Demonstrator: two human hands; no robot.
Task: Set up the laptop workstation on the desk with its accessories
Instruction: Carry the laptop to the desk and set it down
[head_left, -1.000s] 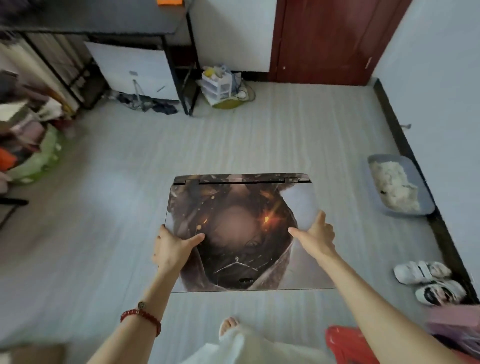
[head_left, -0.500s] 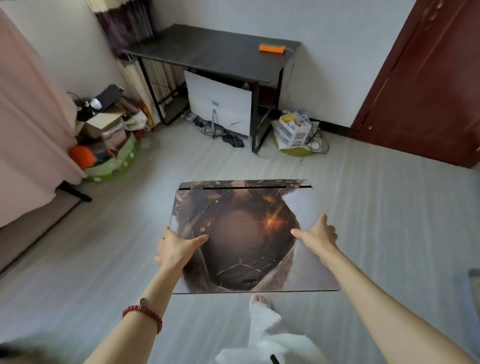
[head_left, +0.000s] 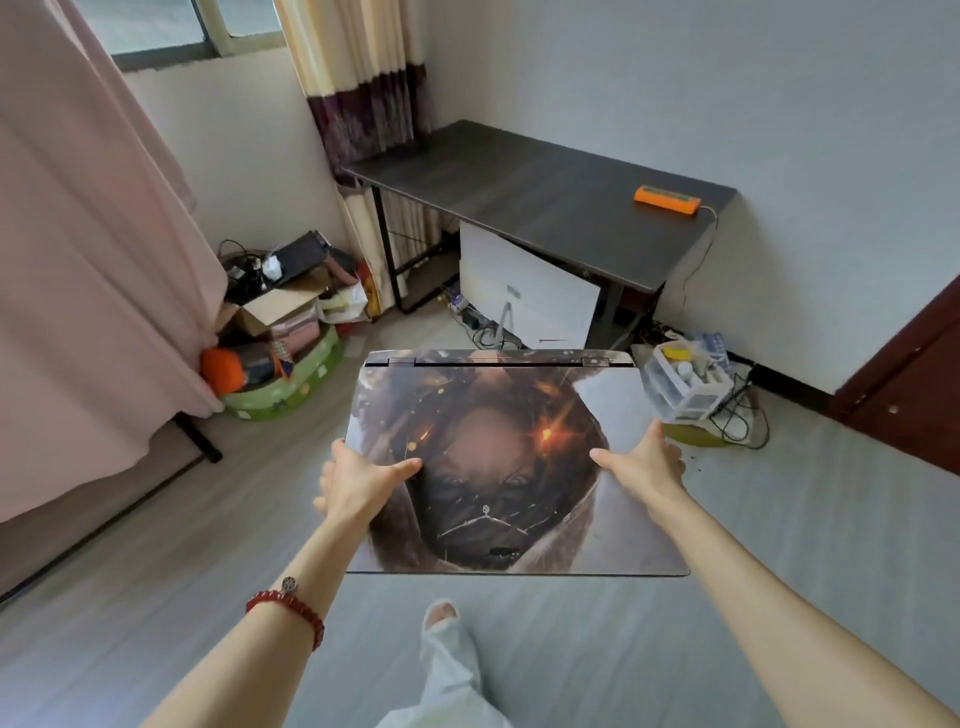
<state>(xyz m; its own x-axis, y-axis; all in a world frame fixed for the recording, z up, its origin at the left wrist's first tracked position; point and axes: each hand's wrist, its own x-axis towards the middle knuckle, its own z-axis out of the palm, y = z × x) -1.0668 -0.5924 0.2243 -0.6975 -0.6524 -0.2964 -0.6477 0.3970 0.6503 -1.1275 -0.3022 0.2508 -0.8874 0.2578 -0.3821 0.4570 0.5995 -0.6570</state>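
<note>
A closed laptop (head_left: 493, 415) with a dark printed picture on its lid is held flat in the air above the floor. My left hand (head_left: 358, 480) grips its left edge, thumb on top of the lid. My right hand (head_left: 647, 465) grips the right edge the same way. Ahead stands the dark desk (head_left: 519, 192) against the wall, with an orange power strip (head_left: 667, 199) near its right end.
A white cabinet (head_left: 524, 291) sits under the desk with cables on the floor beside it. A plastic organiser (head_left: 685, 382) stands to the right, a pile of boxes and bags (head_left: 280, 332) to the left, a pink cloth-covered bed (head_left: 78, 260) far left, a dark red door (head_left: 914, 374) far right.
The view has swung left and up: the desk now stands closer and more central. Both hands keep the same grip on the laptop.
</note>
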